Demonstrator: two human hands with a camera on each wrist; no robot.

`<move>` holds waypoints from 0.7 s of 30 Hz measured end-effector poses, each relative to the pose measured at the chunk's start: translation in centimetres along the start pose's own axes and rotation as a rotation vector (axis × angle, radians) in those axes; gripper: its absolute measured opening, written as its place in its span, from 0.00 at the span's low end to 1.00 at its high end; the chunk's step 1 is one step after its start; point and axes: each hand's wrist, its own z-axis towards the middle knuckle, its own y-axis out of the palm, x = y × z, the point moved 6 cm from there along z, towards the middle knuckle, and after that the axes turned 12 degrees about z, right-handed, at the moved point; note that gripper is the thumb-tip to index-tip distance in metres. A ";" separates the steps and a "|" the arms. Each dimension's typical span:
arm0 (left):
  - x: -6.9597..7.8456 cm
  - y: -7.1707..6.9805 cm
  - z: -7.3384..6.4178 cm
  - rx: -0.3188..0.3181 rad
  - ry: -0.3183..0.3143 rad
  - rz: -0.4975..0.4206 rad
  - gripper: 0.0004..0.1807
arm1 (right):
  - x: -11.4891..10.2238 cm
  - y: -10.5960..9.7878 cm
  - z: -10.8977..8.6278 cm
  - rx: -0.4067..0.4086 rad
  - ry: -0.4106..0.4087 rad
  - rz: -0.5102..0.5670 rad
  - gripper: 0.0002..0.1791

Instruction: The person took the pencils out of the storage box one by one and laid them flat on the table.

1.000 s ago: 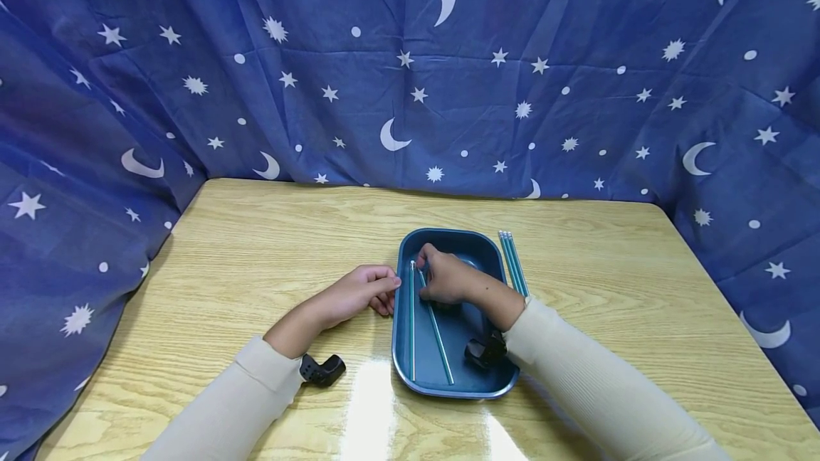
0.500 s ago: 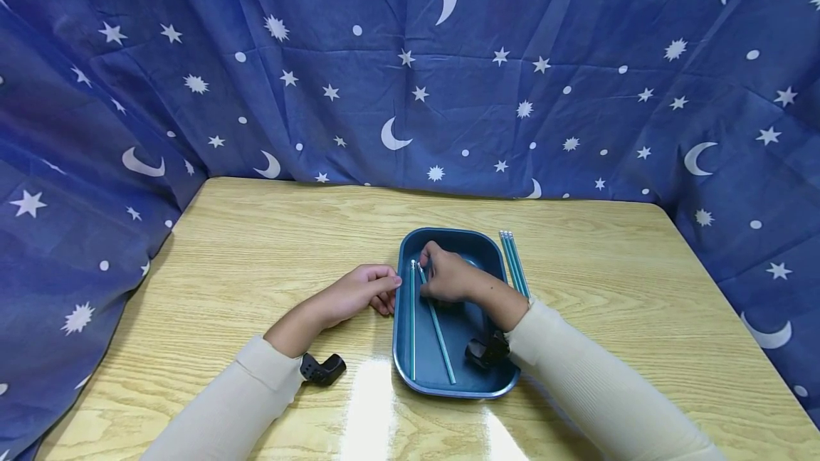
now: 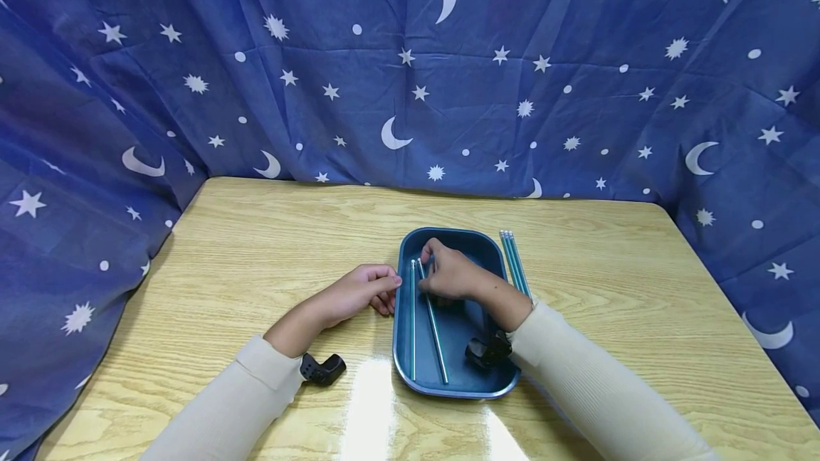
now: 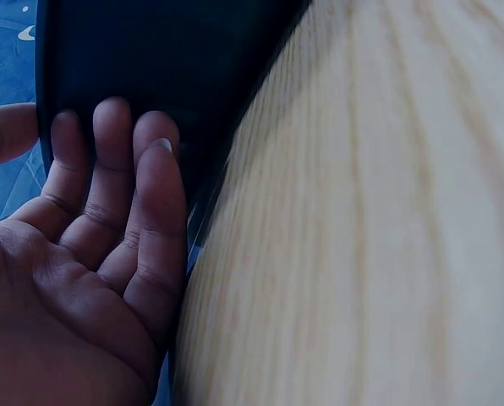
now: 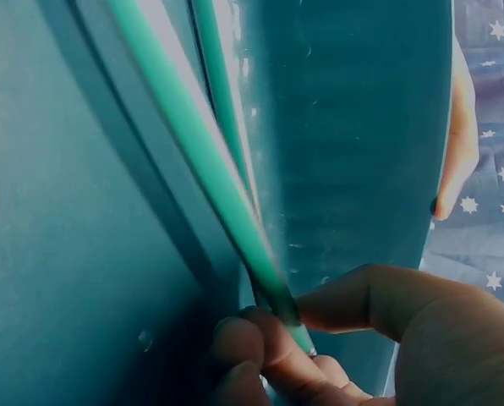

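Note:
A deep blue tray (image 3: pixel 458 391) stands on the wooden table. One teal pencil (image 3: pixel 413 326) lies lengthwise along its left side. My right hand (image 3: pixel 453 276) is inside the tray and pinches a second teal pencil (image 3: pixel 436 336) near its eraser end, between thumb and fingers. In the right wrist view this held pencil (image 5: pixel 197 156) slants across, with the other pencil (image 5: pixel 222 85) beside it. At the tray's left wall, my left hand (image 3: pixel 359 294) holds the rim, its thumb at the top edge and its curled fingers (image 4: pixel 112 135) against the outer side.
Several more teal pencils (image 3: pixel 512 256) lie side by side on the table, along the tray's right side; my right forearm hides their near ends. A blue curtain (image 3: pixel 359 91) with moons and stars hangs behind the wooden table (image 3: pixel 288 223).
The near end of the held pencil has swung slightly left, so it lies closer to parallel with the other pencil. My right hand has shifted a little; my left hand stays put.

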 end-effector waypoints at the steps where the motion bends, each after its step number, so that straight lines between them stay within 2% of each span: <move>1: 0.0 0.0 0.0 0.000 0.000 0.000 0.14 | -0.1 0.0 -0.1 -0.004 0.003 0.022 0.21; 9: 0.1 0.0 0.0 0.000 0.008 -0.010 0.14 | -1.2 -0.8 -0.8 0.013 -0.048 0.166 0.24; 21: 0.1 0.0 -0.1 0.005 -0.009 0.001 0.14 | -2.4 -1.9 -1.9 0.077 -0.107 0.286 0.27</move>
